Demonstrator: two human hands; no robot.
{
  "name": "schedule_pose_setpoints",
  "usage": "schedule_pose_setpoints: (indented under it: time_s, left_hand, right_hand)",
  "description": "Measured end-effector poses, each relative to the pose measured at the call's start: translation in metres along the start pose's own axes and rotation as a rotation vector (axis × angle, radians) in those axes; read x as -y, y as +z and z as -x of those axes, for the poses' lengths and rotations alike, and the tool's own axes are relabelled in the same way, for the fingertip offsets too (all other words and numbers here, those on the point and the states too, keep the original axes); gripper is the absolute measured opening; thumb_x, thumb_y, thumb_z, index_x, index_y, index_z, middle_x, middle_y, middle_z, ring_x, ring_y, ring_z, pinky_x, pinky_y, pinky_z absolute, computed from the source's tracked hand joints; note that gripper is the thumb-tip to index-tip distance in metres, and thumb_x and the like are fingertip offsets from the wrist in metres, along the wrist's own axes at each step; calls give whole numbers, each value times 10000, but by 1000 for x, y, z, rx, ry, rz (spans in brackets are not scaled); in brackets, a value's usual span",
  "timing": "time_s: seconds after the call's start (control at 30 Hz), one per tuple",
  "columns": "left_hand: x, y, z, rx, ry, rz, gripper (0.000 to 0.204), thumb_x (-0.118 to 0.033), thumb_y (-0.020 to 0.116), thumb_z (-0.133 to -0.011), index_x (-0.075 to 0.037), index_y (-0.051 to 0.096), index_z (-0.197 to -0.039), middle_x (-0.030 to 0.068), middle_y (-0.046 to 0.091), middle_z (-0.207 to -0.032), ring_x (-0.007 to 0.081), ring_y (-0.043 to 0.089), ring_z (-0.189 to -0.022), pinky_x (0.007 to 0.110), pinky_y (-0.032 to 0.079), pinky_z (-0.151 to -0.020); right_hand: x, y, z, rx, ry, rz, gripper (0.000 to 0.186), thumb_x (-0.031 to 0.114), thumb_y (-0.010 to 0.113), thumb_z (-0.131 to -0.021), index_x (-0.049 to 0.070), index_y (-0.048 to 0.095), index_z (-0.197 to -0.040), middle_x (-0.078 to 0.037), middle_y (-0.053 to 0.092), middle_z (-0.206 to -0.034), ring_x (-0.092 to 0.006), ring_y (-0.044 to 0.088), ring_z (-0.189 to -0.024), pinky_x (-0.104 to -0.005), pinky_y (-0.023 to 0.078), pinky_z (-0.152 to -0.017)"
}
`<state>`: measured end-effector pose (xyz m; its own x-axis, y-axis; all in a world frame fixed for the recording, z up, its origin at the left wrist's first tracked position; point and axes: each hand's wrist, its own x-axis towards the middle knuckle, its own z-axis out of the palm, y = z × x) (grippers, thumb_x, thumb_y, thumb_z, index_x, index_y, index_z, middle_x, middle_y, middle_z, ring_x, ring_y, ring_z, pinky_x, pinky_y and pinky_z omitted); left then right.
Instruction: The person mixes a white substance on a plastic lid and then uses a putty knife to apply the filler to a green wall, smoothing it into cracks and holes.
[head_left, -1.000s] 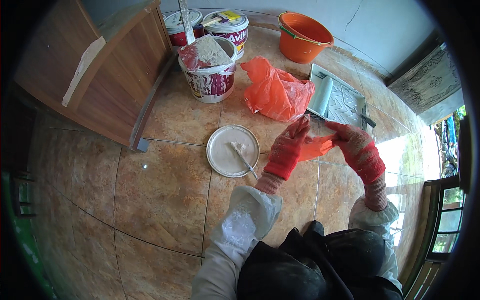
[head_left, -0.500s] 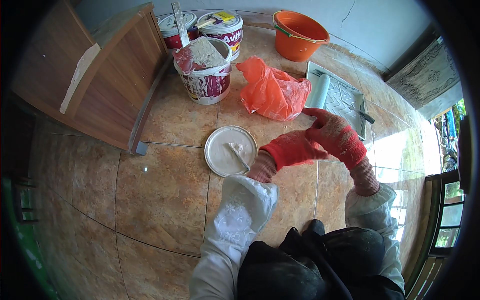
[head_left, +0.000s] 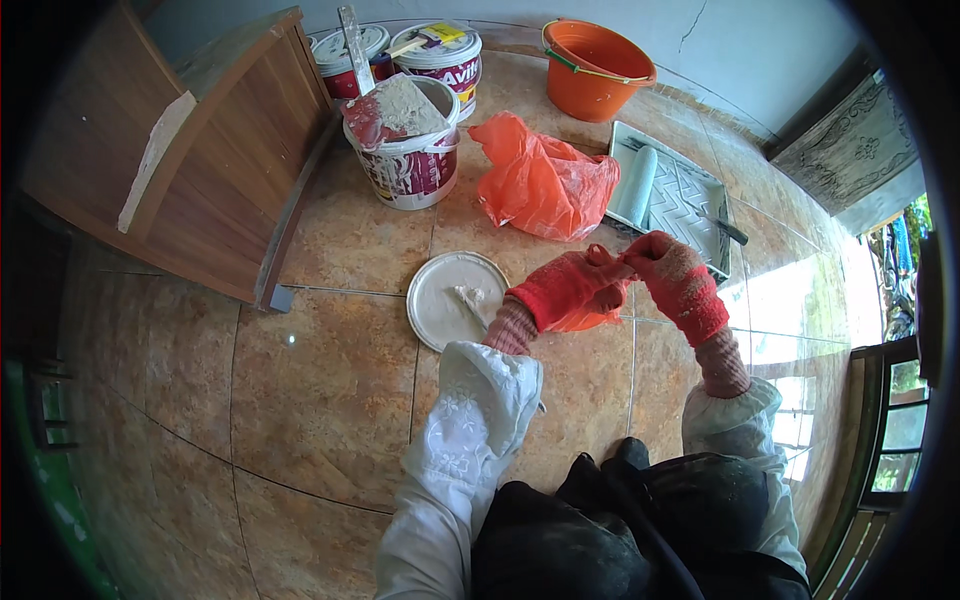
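Head view: a brown tiled floor (head_left: 320, 400) is carrying everything, with twelve o'clock pointing toward the pale wall (head_left: 760, 60).
Wooden cabinet (head_left: 240, 170): it is standing at ten o'clock, a pale strip running along its edge.
Back bucket (head_left: 345, 45): it is sitting lidded at eleven o'clock, farther off.
Open bucket (head_left: 425, 180): it is standing nearer at eleven o'clock, its sides splashed white.
Trowel (head_left: 405, 108): it is lying across that bucket's rim, its blade caked with whitish paste.
Brush bucket (head_left: 465, 75): it is standing lidded just short of twelve, a yellow brush (head_left: 445, 33) resting on top.
White lid (head_left: 430, 315): it is lying flat near the middle, toward nine, with a paste-tipped spatula (head_left: 473, 308) resting on it.
Crumpled bag (head_left: 545, 190): orange, it is slumping on the floor at one o'clock.
Left hand (head_left: 565, 285): gloved in red, it is curling closed around the orange plastic at three o'clock.
Orange plastic (head_left: 588, 319): it is hanging below the left fingers at three, partly hidden.
Orange bucket (head_left: 595, 85): it is standing at one, beyond the bag.
Paint tray (head_left: 685, 195): it is lying at two, a roller (head_left: 640, 185) resting in it.
Right hand (head_left: 685, 290): gloved too, at three, it is pinching the plastic beside the left fingertips.
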<state>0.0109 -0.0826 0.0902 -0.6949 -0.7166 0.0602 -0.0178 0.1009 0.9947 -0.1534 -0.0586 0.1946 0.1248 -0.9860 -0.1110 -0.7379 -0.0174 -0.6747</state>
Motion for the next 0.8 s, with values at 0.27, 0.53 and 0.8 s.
schedule_pose_setpoints:
  time_s: [0.27, 0.53, 0.8]
  left_hand:
    - [-12, 4, 3, -58, -188, 438, 281, -349, 465, -955, -109, 569, -1057, 65, 646, -942, 241, 617, -911, 333, 483, -829]
    - [9, -3, 1, -266, 325, -889, 304, -349, 463, -945, -108, 565, -1100, 86, 646, -997, 262, 618, -911, 348, 482, -813]
    - [-27, -12, 13, -143, 98, -382, 241, -281, 670, -837, -61, 653, -934, 27, 672, -854, 153, 622, -800, 293, 479, -740]
  right_hand:
    - [-3, 13, 13, -223, 313, -336, 184, 208, 660, -824, 40, 642, -897, -26, 649, -752, -113, 588, -677, -261, 465, -620]
    - [-24, 26, 19, -31, 143, -379, 150, 165, 633, -858, 34, 642, -932, -21, 646, -792, -99, 583, -698, -242, 470, -625]
    - [-55, 40, -6, 203, -127, -645, 688, -19, 561, -823, 112, 300, -1447, -36, 529, -1282, -60, 526, -962, -222, 442, -821]
